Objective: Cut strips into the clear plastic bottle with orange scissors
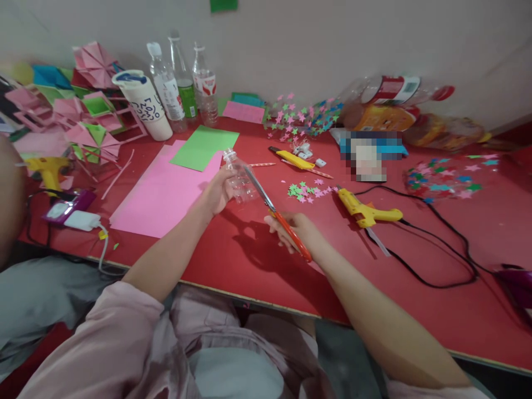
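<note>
My left hand (pixel 220 191) is closed around a clear plastic bottle (pixel 243 180), tilted with its open neck pointing up and away; it looks like the cut top part of a bottle. Scissors (pixel 286 224) with red-orange handles are in my right hand (pixel 297 233). Their blades lie close together and reach up beside the bottle's right side; whether they touch it I cannot tell. Pink paper sheets (pixel 153 194) and a green sheet (pixel 205 147) lie to the left of the bottle. Small green and pink paper stars (pixel 305 191) are just beyond the scissors.
A yellow glue gun (pixel 368 210) with a looping black cord lies at right, and a yellow cutter (pixel 295 159) farther back. Several bottles (pixel 203 88) and a white cup (pixel 143 105) stand by the wall. Pink paper crafts (pixel 95 144) and another glue gun (pixel 49 172) are left, near a seated person's knee.
</note>
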Motion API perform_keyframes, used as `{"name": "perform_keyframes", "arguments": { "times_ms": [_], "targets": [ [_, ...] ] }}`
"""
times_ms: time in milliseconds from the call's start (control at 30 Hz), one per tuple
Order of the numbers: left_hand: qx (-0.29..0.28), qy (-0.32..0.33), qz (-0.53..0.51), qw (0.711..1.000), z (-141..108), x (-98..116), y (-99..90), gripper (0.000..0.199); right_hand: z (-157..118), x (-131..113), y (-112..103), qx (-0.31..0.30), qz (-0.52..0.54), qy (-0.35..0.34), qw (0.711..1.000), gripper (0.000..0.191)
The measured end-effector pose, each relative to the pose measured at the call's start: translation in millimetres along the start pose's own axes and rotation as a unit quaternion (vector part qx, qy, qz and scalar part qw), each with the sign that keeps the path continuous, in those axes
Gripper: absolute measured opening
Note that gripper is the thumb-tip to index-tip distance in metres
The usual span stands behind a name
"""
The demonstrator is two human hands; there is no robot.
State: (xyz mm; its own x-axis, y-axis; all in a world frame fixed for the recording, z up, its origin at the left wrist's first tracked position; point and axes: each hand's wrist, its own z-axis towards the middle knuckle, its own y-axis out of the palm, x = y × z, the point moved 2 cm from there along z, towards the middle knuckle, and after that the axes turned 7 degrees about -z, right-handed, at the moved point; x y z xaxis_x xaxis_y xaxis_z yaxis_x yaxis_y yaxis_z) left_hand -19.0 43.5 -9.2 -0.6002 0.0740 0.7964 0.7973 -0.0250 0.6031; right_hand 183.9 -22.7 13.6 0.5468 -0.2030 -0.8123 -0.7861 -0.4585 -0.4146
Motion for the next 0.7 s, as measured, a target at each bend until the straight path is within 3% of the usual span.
{"name": "perform_keyframes", "arguments": {
  "times_ms": [300,500,700],
  "targets": [
    [0.074,0.06,0.029,0.995,3.6,1.0,-4.4,0.041,-4.1,-2.9,-3.1,-0.002,0.019,-0.02,1.0,0.058],
    [0.183,0.093,0.02,0.979,12.8,10.6,-23.5,0.036,-12.7,-9.2,-9.2,-0.001,-0.126,-0.083,0.989,0.061],
    [0.202,0.105,0.014,0.974,13.8,7.9,-28.0,0.032,-10.8,-5.5,-3.1,-0.048,-0.177,-0.055,0.981,0.067]
  ]
}}
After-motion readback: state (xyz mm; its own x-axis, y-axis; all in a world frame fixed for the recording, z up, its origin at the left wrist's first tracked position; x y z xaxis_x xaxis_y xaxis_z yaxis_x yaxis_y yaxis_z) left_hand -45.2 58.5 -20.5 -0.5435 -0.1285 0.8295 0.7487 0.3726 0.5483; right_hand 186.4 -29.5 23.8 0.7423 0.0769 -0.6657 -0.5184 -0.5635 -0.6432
